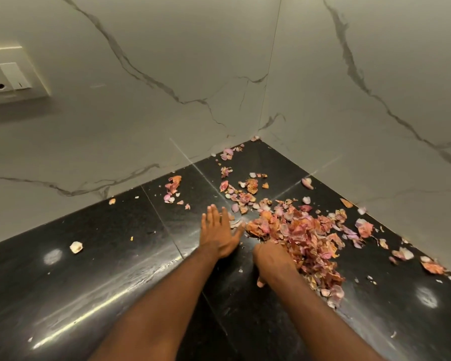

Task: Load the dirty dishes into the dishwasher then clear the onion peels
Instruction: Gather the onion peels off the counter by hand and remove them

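Observation:
A heap of pink and orange onion peels (307,238) lies on the black stone counter (110,277) near its back corner. More loose peels (245,188) are scattered toward the corner and along the right wall. My left hand (219,230) lies flat on the counter with straight fingers, just left of the heap. My right hand (274,259) is pressed into the heap's near left side; its fingers are buried in the peels and hidden.
White marble-look walls meet at the corner (258,136) behind the peels. A wall socket and switch plate (8,76) sits on the left wall. A single peel (76,247) lies far left on the counter. No dishes or dishwasher are in view.

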Motion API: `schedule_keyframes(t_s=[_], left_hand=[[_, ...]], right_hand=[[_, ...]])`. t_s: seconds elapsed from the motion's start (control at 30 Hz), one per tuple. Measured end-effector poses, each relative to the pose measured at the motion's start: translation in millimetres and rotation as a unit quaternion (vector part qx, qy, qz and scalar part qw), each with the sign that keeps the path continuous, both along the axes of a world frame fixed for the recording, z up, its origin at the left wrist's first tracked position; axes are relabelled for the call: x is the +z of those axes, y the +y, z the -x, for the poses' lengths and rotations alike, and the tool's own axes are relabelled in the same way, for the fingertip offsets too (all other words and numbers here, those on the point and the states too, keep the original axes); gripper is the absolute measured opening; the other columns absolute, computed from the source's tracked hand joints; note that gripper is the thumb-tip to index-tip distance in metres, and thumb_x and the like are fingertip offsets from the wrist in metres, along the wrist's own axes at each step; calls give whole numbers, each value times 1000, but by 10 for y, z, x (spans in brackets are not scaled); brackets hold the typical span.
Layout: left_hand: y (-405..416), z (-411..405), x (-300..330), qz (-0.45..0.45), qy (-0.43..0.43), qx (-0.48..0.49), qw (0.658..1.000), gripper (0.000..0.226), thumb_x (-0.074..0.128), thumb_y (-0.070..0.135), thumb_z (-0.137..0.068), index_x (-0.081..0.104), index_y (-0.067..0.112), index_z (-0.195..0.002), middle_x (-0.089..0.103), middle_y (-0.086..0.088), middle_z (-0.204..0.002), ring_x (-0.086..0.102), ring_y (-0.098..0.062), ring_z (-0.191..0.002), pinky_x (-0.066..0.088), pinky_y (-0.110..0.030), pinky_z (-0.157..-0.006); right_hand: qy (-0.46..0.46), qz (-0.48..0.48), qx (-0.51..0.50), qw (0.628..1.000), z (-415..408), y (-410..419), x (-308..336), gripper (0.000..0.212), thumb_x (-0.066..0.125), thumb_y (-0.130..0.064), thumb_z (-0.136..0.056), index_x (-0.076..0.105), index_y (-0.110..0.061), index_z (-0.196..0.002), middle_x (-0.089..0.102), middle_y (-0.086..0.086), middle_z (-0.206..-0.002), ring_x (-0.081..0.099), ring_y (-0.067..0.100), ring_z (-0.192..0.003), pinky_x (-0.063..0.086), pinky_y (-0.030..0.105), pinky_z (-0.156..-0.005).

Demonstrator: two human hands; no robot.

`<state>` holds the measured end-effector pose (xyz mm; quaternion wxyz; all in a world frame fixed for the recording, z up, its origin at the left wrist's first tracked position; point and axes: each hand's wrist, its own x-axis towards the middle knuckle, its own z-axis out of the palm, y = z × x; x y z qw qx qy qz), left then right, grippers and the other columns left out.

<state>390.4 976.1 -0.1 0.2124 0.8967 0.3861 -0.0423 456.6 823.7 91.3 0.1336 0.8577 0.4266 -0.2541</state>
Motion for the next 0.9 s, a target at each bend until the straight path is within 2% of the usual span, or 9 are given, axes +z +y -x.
schedule_keyframes(t_s=[0.1, 0.2, 0.27, 0.37, 0.5, 0.57, 0.7, 0.8, 0.9], left_hand=[[-253, -216, 80, 83, -76, -58, 992, 105, -4, 89, -85, -20, 19, -162, -28, -10, -165, -25, -29, -155, -18, -46, -122], [-367, -321, 167, 209, -155, -102, 960, 89, 9, 79, -96, -5, 25, -166, -7, -4, -173, -9, -23, -159, -13, -40, -124], [-340, -326, 206, 299, -231, -49, 925, 84, 21, 80, -97, 17, 31, -165, 18, -2, -172, 16, -22, -158, 8, -43, -129], [-227, -256, 318, 407, -378, 47, 830, 75, 36, 74, -97, 48, 26, -153, 51, -1, -154, 51, -16, -140, 41, -36, -118], [95, 5, 435, 197, -379, 74, 901, 37, 41, 53, -107, 67, 31, -123, 72, -2, -108, 66, -9, -100, 53, -25, -85], [397, 162, 374, 109, -348, 117, 924, 26, 51, 36, -108, 62, 25, -128, 67, -3, -116, 63, -15, -110, 54, -30, -91], [1075, 426, 286, -10, -210, 231, 950, 77, 74, 39, -92, 35, 17, -155, 29, -13, -165, 30, -37, -151, 32, -57, -121], [1432, 525, 345, 24, -111, 266, 957, 116, 84, 49, -81, 10, 18, -164, -6, -20, -171, 1, -44, -157, 19, -67, -122], [1610, 498, 317, 60, -25, 231, 971, 117, 81, 59, -80, 11, 21, -165, -4, -23, -171, 0, -45, -157, 14, -64, -124]], right_hand=[[4, -13, -10, 1000, 4, 13, -8, 47, 86, -13, -82, 68, -7, -124, 69, 15, -127, 67, 31, -120, 56, 41, -98], [23, -21, -20, 999, -20, 4, -30, 45, 86, -10, -80, 70, -11, -122, 71, 11, -124, 69, 29, -115, 57, 39, -99], [40, -14, -38, 998, -34, -9, -37, 49, 90, -13, -76, 70, -12, -121, 71, 10, -120, 69, 29, -113, 58, 39, -96], [54, 2, -50, 997, -64, -11, -27, 51, 93, -21, -74, 68, -10, -117, 70, 12, -122, 67, 32, -115, 58, 41, -96], [49, 19, -26, 998, -109, 9, -55, 64, 92, -28, -75, 64, -9, -130, 66, 15, -132, 63, 35, -124, 55, 44, -101], [38, 34, -22, 998, -108, 53, -63, 69, 93, -31, -75, 62, -9, -133, 64, 15, -136, 62, 35, -126, 55, 44, -102], [14, 37, -3, 999, -81, 143, -74, 72, 94, -27, -73, 61, -6, -134, 62, 17, -138, 61, 35, -127, 53, 43, -103], [13, 44, 12, 999, -93, 197, -49, 72, 92, -21, -76, 58, -8, -138, 57, 17, -145, 58, 33, -132, 50, 42, -107], [15, 45, 22, 999, -111, 250, -25, 70, 88, -15, -81, 54, -10, -143, 52, 15, -151, 55, 31, -136, 45, 40, -113]])
